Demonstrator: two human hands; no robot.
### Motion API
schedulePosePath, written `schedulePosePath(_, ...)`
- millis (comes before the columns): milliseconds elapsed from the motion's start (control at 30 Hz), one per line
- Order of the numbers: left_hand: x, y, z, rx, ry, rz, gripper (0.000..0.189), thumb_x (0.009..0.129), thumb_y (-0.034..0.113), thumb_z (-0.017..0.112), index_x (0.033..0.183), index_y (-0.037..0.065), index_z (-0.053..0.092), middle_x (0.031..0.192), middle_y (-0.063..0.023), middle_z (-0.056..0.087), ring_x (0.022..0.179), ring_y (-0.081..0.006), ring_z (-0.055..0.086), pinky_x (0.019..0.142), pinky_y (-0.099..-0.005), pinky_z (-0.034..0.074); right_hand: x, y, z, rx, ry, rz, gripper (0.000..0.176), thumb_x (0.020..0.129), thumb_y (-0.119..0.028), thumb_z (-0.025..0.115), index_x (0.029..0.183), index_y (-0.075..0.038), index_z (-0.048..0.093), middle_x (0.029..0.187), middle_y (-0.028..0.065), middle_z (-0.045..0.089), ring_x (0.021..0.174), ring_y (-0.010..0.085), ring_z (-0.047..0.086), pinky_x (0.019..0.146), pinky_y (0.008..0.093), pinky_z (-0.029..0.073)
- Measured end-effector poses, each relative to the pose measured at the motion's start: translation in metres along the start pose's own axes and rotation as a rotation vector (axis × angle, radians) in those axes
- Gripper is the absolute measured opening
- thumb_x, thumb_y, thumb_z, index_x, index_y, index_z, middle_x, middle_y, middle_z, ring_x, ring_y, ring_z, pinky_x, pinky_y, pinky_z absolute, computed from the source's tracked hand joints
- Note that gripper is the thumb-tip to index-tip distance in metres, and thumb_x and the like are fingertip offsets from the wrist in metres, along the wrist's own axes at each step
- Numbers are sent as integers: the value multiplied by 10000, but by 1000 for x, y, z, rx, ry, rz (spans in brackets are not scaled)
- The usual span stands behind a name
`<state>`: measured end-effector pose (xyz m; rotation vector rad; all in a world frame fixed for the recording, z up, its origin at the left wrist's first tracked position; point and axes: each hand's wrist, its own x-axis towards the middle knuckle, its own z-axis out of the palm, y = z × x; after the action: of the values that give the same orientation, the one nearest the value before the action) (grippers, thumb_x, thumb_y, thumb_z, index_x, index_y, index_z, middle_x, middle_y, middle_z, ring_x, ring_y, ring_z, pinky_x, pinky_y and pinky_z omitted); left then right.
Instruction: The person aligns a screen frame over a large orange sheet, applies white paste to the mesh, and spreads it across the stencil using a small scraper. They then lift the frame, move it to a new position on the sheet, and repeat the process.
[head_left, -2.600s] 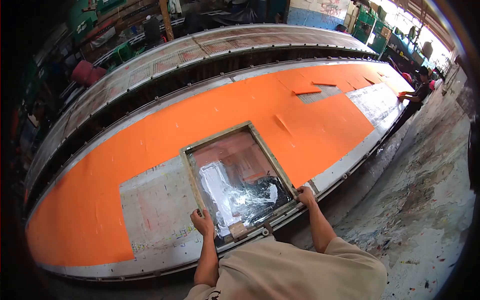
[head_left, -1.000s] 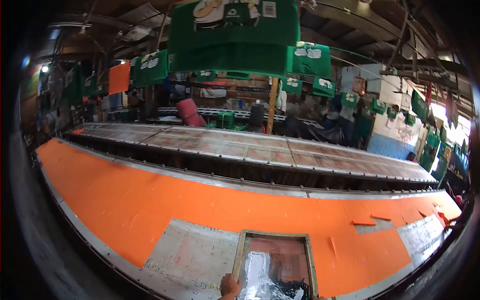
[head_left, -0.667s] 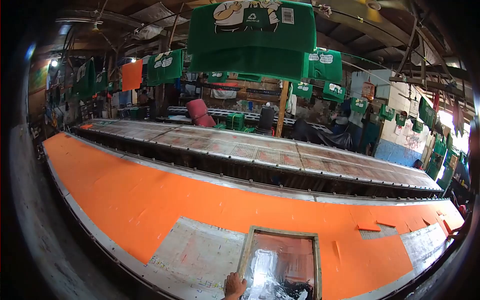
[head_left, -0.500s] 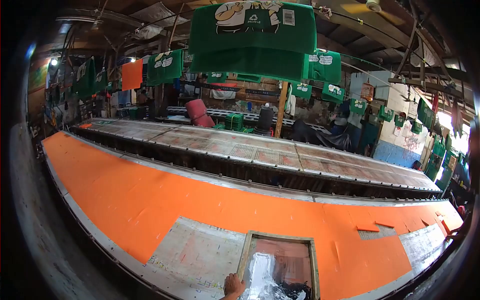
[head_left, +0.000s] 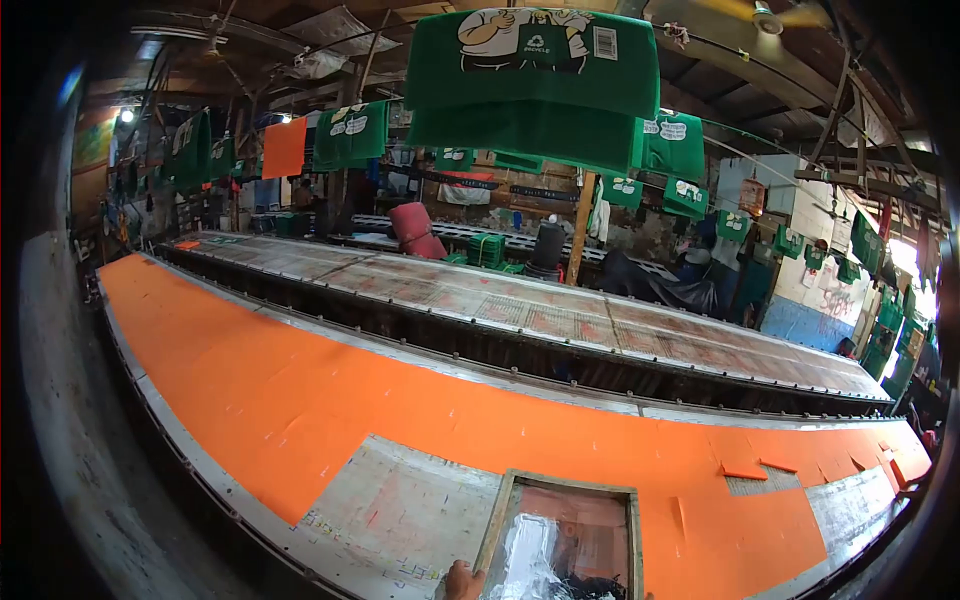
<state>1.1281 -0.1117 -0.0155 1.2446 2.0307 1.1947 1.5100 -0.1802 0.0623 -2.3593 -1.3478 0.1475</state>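
Note:
A wooden-edged printing screen (head_left: 633, 540) lies on the long table at the bottom centre, with white and dark ink smeared over its mesh. My left hand (head_left: 462, 580) is closed on the screen's left edge, partly cut off by the bottom of the view. At the lower right corner of the screen, a tiny bit of my right hand (head_left: 649, 597) shows; its fingers are hidden. Orange fabric sheets (head_left: 400, 410) cover much of the table around the screen. To the left of the screen lies a bare, ink-marked patch of tabletop (head_left: 400, 500).
Beyond a dark gap runs a second long table (head_left: 480, 300). Green printed bags (head_left: 530, 90) hang overhead from lines, close above the tables. Small folded orange pieces (head_left: 745, 473) lie at right. A wooden post (head_left: 580, 230) stands behind the far table.
The view has shifted slightly, so the scene sits a little further right. My left hand appears lower on the screen's left edge, and a bit of my right hand now shows.

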Motion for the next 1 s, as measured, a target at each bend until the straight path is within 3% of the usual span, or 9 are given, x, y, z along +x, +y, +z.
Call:
schedulePosePath(100,-5,52,-23,-285,-174,-26,565,834,500,765,974,-44,709,856,-139,731,822,-263,716,764,-388,568,-13,-64,-17,35,-32,-121,441,912,-346,617,1139,23,702,942,251,715,892,422,702,742,524,553)
schedulePosePath(267,-19,147,-52,-473,-550,-223,547,904,533,737,803,-2,680,650,-27,634,589,-124,575,577,-290,464,-47,-158,10,124,-2,-839,647,928,-307,646,1540,-284,437,1086,130,701,1046,383,645,1161,675,226)
schedulePosePath(333,-19,147,-51,-496,-434,41,418,974,391,697,837,-3,667,725,-16,639,662,-79,560,589,-274,444,-55,-183,6,213,-315,-870,776,909,-298,677,1595,-252,317,1204,179,662,1154,371,605,1019,861,157)
schedulePosePath(533,-13,142,-72,-647,-247,49,430,954,396,710,792,0,665,633,-7,567,593,-85,481,544,-297,386,-71,-247,-58,-35,-422,-878,615,883,-375,703,1455,-231,530,1152,88,724,1157,324,654,1086,810,193)
schedulePosePath(600,-12,136,-73,-633,-238,34,390,974,354,680,804,4,673,643,1,567,608,-75,485,556,-281,389,-68,-246,-58,-14,-432,-980,679,899,-322,693,1521,-334,422,1157,15,701,1187,259,628,1002,912,11)
schedulePosePath(767,-14,152,-94,-782,-306,-37,388,1050,286,545,807,17,684,624,45,473,586,-56,399,545,-242,316,-65,-258,-72,-49,-587,-962,751,926,-303,671,1587,-293,314,1026,108,719,1018,340,694,1006,901,103)
schedulePosePath(867,-16,159,-101,-934,-359,-159,412,1073,309,501,817,32,667,629,50,446,566,-62,365,532,-239,279,-64,-262,-74,93,-664,-918,777,899,-224,699,1579,-303,332,1046,134,721,1041,349,695,1055,808,261)
schedulePosePath(933,-15,161,-103,-1138,-438,-229,358,1077,306,498,890,44,656,671,38,480,589,-64,403,545,-235,301,-64,-265,-77,298,-670,-921,755,894,-100,712,1564,-203,381,1083,154,746,1048,335,716,965,465,519)
schedulePosePath(1000,-13,162,-105,-1236,-517,-229,366,1087,374,493,941,70,635,729,24,520,655,-69,469,605,-235,371,-62,-272,-90,500,-743,-835,731,899,-78,706,1558,-161,402,1077,165,745,1046,290,727,906,363,544)
